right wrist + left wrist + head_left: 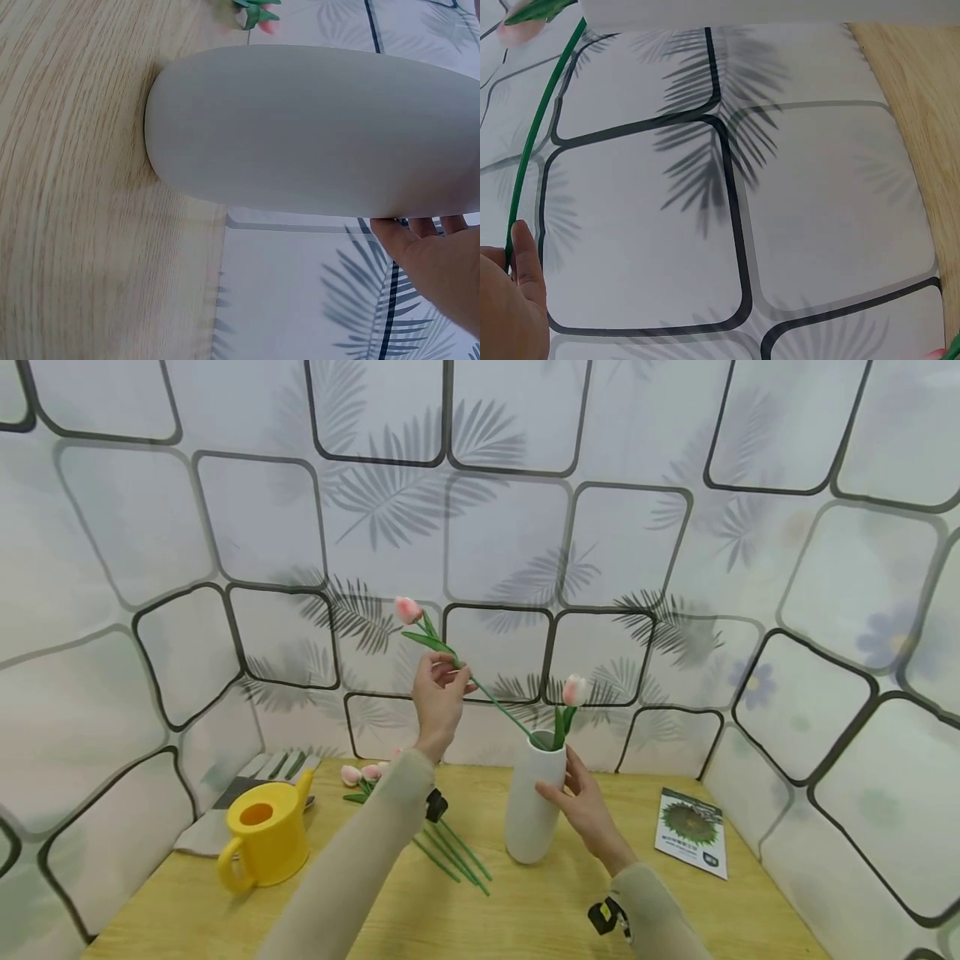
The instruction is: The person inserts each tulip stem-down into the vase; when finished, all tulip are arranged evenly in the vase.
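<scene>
Head view: pinched between thumb and fingers of the left hand [439, 700], just below the leaves, one pink tulip [431, 642], slanting down to the mouth of a white vase [531, 806], lower end apparently just inside. Round the vase's upper side, a steadying grip by fingers of the right hand [588, 806]. Handling, by judgement: probably light, likely artificial, thin and springy in the stem, heaviest at the bloom; best taken under the leaves, sparing the petals. As for the vase, likely hard, smooth, perhaps breakable; better held round the body than by the rim. Count one vase, base on the worktop [525, 918]; one tulip in hand; one pink-and-white tulip [574, 692] inside the vase; at least three loose tulips [351, 776] lying to its left, partly hidden by the left sleeve [378, 839], so no sure total; one yellow watering can [272, 835]; one sunflower-printed packet [691, 832].
</scene>
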`<action>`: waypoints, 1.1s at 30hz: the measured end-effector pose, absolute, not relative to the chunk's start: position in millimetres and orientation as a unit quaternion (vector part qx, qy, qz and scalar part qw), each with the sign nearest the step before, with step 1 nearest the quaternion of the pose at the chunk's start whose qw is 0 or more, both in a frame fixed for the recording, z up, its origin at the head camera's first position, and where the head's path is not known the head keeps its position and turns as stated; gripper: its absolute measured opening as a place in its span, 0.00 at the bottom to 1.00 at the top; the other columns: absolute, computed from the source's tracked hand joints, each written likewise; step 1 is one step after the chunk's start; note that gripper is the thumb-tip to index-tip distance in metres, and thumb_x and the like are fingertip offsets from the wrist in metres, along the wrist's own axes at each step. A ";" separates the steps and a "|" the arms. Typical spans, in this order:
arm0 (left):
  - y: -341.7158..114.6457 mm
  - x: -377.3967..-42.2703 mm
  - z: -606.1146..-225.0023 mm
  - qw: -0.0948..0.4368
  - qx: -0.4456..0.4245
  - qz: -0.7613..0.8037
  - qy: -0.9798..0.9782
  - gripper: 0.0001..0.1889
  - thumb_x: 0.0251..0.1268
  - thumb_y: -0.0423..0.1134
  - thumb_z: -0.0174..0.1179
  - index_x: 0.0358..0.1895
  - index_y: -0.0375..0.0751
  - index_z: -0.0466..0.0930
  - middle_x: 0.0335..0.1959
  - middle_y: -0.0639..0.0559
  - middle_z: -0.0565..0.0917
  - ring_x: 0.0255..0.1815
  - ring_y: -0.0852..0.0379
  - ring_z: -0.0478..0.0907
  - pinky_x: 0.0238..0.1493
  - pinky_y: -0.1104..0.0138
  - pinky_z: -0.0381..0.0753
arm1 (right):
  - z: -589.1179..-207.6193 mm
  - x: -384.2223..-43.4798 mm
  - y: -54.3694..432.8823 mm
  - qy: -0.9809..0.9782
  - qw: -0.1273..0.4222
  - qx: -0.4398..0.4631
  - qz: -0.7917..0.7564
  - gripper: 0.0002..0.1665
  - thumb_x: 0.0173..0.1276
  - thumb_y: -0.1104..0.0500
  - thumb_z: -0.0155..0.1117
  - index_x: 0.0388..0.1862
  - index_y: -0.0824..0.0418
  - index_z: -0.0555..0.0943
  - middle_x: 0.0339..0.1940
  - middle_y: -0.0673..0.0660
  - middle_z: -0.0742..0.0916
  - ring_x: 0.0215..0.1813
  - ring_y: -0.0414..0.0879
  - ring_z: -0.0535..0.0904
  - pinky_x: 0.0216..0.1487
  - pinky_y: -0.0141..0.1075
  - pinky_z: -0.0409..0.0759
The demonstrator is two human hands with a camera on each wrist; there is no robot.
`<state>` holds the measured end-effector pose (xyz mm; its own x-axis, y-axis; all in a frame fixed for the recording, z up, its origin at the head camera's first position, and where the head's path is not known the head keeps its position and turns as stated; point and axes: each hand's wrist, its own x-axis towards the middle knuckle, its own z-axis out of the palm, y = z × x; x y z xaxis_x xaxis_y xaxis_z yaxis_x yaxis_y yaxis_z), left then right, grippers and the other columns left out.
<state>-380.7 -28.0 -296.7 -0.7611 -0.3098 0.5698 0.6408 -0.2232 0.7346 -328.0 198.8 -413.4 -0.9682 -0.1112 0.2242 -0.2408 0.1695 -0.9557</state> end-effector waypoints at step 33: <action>30.0 -358.2 -308.2 0.273 -0.227 -0.619 -0.700 0.17 0.63 0.27 0.63 0.53 0.43 0.76 0.48 0.41 0.84 0.42 0.50 0.85 0.43 0.64 0.86 | -412.7 -328.1 199.7 -0.771 0.048 0.114 0.624 0.53 0.67 0.51 0.68 0.81 0.49 0.47 0.79 0.60 0.62 0.76 0.63 0.61 0.70 0.63 0.63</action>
